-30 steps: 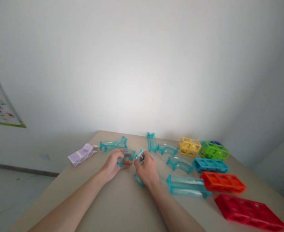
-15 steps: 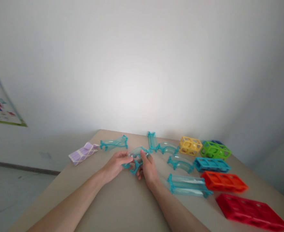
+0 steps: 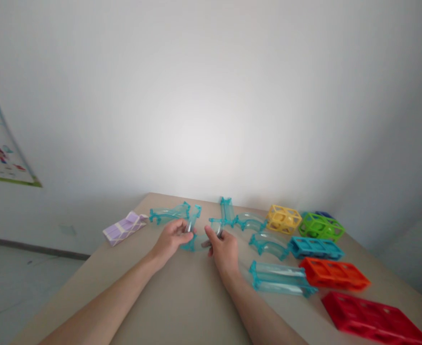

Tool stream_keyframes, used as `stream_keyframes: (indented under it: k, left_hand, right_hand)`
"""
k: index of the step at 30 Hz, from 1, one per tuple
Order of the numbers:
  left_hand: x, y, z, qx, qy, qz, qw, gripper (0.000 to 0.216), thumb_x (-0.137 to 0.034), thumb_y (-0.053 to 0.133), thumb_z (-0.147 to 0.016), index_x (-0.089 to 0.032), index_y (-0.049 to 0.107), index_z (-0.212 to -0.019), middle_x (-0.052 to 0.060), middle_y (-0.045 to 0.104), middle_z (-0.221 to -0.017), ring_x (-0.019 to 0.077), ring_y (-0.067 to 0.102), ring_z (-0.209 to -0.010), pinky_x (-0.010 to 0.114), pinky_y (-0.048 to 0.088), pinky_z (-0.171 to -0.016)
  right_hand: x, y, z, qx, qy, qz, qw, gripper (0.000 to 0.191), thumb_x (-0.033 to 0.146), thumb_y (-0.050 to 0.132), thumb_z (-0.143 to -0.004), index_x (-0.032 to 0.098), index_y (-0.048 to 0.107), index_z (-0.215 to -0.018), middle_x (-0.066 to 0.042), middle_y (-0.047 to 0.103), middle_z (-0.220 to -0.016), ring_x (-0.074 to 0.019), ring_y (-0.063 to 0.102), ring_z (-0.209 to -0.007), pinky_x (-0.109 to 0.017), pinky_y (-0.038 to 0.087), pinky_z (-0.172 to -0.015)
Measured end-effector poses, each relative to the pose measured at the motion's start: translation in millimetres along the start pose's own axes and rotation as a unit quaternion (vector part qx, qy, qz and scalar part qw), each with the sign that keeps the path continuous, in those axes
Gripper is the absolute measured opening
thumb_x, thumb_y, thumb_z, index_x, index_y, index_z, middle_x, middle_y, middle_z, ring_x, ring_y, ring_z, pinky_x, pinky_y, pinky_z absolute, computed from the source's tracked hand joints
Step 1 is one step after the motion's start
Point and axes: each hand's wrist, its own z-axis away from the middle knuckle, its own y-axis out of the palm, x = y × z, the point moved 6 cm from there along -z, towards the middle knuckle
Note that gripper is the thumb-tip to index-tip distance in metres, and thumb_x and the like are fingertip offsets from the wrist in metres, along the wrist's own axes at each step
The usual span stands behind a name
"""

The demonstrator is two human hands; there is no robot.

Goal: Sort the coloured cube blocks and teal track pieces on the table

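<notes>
My left hand (image 3: 171, 238) is closed, thumb against fingers, on a see-through teal track piece (image 3: 195, 213) that tilts upward from the grip. My right hand (image 3: 225, 249) pinches a second clear teal track piece (image 3: 216, 225), its thumb on top and the other fingers partly hidden. Between the hands, low by the left fingertips, another teal part (image 3: 189, 246) shows; whether it belongs to a held piece I cannot tell. The two hands are a short way apart above the beige table (image 3: 182, 297).
A curved teal track (image 3: 169, 213) and a folded purple checked cloth or packet (image 3: 125, 229) lie left. Rightward are curved tracks (image 3: 270, 245), straight tracks (image 3: 280, 278), and yellow (image 3: 283, 219), green (image 3: 321, 227), blue (image 3: 316, 247), orange (image 3: 335, 273) and red (image 3: 376, 316) frame blocks. A wall stands behind.
The teal pieces, bunched together between my hands before, are now apart, one in each hand. The left piece points upward. The things on the table have stayed in place.
</notes>
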Motion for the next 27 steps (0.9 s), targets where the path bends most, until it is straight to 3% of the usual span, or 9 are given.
stream_keyframes:
  k: [2, 8, 14, 19, 27]
  left_hand:
    - [-1.5, 5.5, 1.5, 0.027, 0.015, -0.054, 0.998, 0.019, -0.027, 0.072, -0.066, -0.015, 0.057, -0.07, 0.003, 0.066, -0.08, 0.0174, 0.059, -0.078, 0.027, 0.041, -0.07]
    - [3.7, 21.9, 4.5, 0.12, 0.017, -0.11, 0.986, 0.022, -0.027, 0.073, -0.067, -0.015, 0.058, -0.078, 0.0, 0.06, -0.075, 0.015, 0.055, -0.071, 0.025, 0.039, -0.066]
    - [5.8, 19.2, 5.1, 0.126, 0.007, -0.006, 0.992, 0.021, -0.028, 0.072, -0.072, -0.014, 0.06, -0.083, 0.002, 0.062, -0.08, 0.0153, 0.057, -0.078, 0.025, 0.04, -0.072]
    - [8.5, 15.0, 3.5, 0.107, -0.004, 0.04, 0.993, 0.024, -0.031, 0.073, -0.073, -0.014, 0.061, -0.084, 0.002, 0.062, -0.079, 0.0144, 0.057, -0.074, 0.024, 0.041, -0.068]
    - [3.1, 18.6, 6.9, 0.111, -0.038, 0.076, 0.99, 0.025, -0.034, 0.073, -0.073, -0.015, 0.061, -0.084, 0.002, 0.061, -0.08, 0.0142, 0.057, -0.072, 0.023, 0.041, -0.064]
  right_hand:
    - [2.8, -3.1, 0.4, -0.02, -0.026, 0.03, 0.999, 0.05, 0.06, 0.057, -0.078, 0.018, 0.052, -0.052, -0.002, 0.056, -0.042, -0.0123, 0.048, -0.037, -0.023, 0.034, -0.04]
    - [0.3, 2.8, 1.0, 0.003, -0.061, -0.06, 0.996, 0.042, 0.053, 0.048, -0.084, 0.022, 0.041, -0.055, 0.006, 0.043, -0.04, -0.0112, 0.04, -0.038, -0.023, 0.031, -0.041]
    - [10.1, 0.3, 5.5, 0.0, -0.118, -0.072, 0.99, 0.031, 0.044, 0.061, -0.077, 0.021, 0.046, -0.062, 0.005, 0.046, -0.055, -0.0106, 0.044, -0.051, -0.022, 0.036, -0.049]
    - [9.4, 5.8, 6.9, 0.031, -0.137, -0.096, 0.985, 0.023, 0.041, 0.064, -0.077, 0.02, 0.056, -0.082, 0.0, 0.058, -0.075, -0.0145, 0.055, -0.067, -0.025, 0.045, -0.059]
    - [23.8, 8.3, 16.8, 0.066, -0.203, -0.125, 0.969, 0.025, 0.037, 0.065, -0.081, 0.02, 0.049, -0.072, 0.0, 0.047, -0.084, -0.0121, 0.051, -0.073, -0.021, 0.044, -0.059]
